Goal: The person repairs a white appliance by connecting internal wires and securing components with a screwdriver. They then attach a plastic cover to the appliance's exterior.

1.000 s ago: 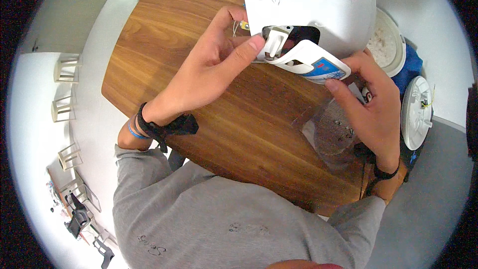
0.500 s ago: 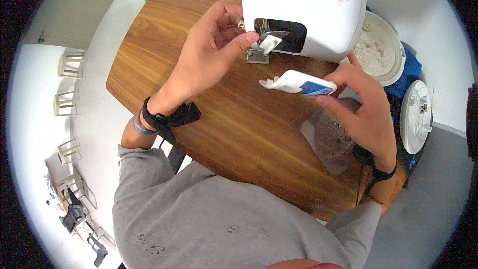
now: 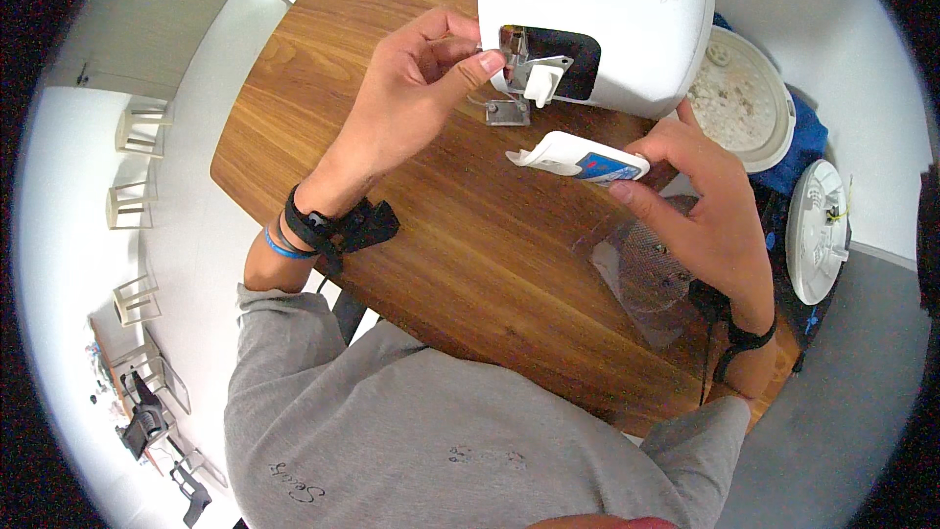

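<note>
A white appliance housing (image 3: 627, 59) with printed flowers, like a rice cooker body, lies at the top of the table. Its front has a dark rectangular opening (image 3: 580, 69). At the opening's left edge, my left hand (image 3: 416, 69) pinches a metal switch bracket between thumb and fingers; the exact grip is partly hidden. A white lever (image 3: 542, 84) sticks out from this bracket. Just below hangs a small metal plate (image 3: 507, 114), apart from the hand. My right hand (image 3: 700, 191) holds a white plastic cover panel (image 3: 563, 154) with a blue label, tilted, below the opening.
Under my right forearm lies a clear plastic bag (image 3: 627, 264) with a round, meshed thing inside. To the right are a round white container (image 3: 734, 98) with crumbly pale contents, blue cloth (image 3: 803, 142) and a white round lid (image 3: 818, 232). The wooden table edge (image 3: 220, 171) curves at left.
The bracket and its white lever have turned, and the lever now points more downward. My right hand and the cover panel have shifted slightly left. My left hand stays at the opening.
</note>
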### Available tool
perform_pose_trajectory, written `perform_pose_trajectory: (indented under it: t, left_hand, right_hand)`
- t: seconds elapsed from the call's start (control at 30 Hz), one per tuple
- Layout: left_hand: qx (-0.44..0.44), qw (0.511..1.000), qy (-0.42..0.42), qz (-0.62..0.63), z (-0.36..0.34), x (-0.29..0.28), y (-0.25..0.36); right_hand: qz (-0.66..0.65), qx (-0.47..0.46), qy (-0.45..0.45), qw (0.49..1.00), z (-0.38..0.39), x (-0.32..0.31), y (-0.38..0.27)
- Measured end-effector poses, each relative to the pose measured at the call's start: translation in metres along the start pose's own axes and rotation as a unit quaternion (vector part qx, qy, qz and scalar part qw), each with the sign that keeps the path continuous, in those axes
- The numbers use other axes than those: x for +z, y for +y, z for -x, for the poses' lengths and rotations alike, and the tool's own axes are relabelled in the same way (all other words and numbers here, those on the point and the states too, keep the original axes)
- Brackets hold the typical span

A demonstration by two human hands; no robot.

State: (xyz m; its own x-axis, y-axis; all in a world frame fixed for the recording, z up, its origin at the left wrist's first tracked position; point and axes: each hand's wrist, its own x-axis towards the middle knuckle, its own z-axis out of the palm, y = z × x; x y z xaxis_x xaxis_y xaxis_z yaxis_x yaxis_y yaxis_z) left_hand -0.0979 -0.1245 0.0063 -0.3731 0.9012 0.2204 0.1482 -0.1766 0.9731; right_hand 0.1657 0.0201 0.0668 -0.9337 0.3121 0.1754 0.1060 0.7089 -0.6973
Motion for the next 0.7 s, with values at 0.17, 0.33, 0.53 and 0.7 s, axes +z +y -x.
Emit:
perform_pose_trajectory:
  t: [0.17,0.33,0.53,0.7]
  left_hand:
    - [0.011,0.999,-0.033,0.004,-0.003,0.001,0.005]
    - [0.033,0.998,-0.056,-0.026,-0.008,0.002,0.006]
    - [0.039,0.996,-0.071,-0.029,-0.018,0.002,0.008]
    - [0.025,0.993,-0.097,-0.055,-0.030,-0.007,0.011]
  right_hand:
    - [0.001,-0.005,0.009,1.000,-0.001,0.003,-0.001]
    - [0.016,0.007,0.004,1.000,-0.004,0.002,-0.006]
    - [-0.010,0.038,0.017,0.999,-0.007,0.000,-0.009]
    - [0.013,0.040,0.017,0.999,-0.014,0.002,-0.011]
